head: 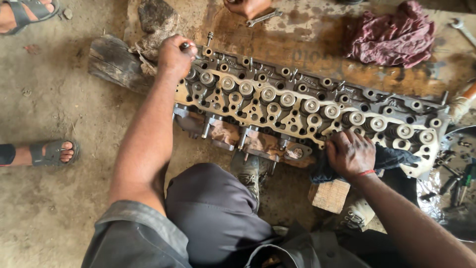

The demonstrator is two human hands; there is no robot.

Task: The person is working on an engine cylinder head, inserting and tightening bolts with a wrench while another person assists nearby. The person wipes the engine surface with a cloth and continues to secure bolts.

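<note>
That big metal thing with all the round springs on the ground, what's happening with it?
A person crouches over a long grey metal engine cylinder head resting on a wooden log and a wooden block. Their left hand grips something small at its far-left end. Their right hand presses a dark blue rag against its near edge. A crumpled maroon cloth lies beyond, and another person's hand rests beside a silver wrench.

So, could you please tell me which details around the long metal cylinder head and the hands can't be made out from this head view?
- Left hand: the small metal part in its fist is hidden by the fingers.
- Right hand: its palm hides how it grips the dark blue rag.
- Long metal cylinder head: underside hidden by its own body.
- Another person's hand by the steel spanner: cut by the top edge.
- Parts in the tray: too small.
</note>
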